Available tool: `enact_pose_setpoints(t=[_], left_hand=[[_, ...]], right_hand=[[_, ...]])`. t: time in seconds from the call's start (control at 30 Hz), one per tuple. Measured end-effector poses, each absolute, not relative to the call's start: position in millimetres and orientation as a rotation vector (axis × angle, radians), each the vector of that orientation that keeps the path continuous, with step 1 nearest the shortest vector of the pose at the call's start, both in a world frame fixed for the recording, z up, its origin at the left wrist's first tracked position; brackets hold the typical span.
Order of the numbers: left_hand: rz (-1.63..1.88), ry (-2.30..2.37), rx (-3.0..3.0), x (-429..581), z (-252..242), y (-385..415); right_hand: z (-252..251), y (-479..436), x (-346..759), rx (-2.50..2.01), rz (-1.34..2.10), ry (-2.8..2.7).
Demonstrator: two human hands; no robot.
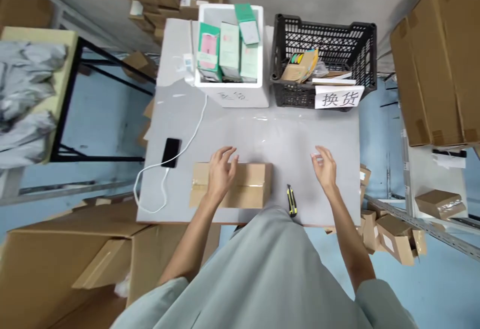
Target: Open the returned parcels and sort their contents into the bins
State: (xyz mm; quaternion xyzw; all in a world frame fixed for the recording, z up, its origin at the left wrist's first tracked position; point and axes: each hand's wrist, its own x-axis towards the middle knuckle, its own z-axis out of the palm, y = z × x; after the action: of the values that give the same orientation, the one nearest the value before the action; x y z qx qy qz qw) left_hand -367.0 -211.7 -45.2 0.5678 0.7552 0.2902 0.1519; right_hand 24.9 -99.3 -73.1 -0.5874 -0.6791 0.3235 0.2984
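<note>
A long closed cardboard box [247, 189] with tape along its seam lies near the front edge of the grey table [288, 144]. My left hand [221, 171] is over the box's left part, its fingers bent and apart, with nothing in them; whether it touches the cardboard I cannot tell. To the right, my right hand [324, 168] hovers above the tabletop, fingers loosely curved and holding nothing. Between the box and that hand, a yellow-and-black utility knife [291, 201] lies at the front edge.
At the back stand a white foam bin [240, 94] of green and white boxes and a black plastic crate [296, 100] with packets and a paper sign. A phone [171, 152] with a white cable [187, 144] lies left. Large cardboard boxes [75, 249] stand beside the table.
</note>
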Motion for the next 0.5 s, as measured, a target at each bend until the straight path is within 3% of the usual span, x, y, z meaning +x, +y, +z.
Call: enact_pose_setpoints(t=[0.23, 0.5], left_hand=[[0.852, 2.479, 0.888, -447.8, -98.4, -384.9], [1.097, 1.939, 0.711, -438.6, -132.7, -431.4]], right_hand=[[-106.9, -268.0, -67.8, -1.564, 1.459, -1.769], [-109.7, -333.2, -117.4, -1.783, 1.339, -1.352]])
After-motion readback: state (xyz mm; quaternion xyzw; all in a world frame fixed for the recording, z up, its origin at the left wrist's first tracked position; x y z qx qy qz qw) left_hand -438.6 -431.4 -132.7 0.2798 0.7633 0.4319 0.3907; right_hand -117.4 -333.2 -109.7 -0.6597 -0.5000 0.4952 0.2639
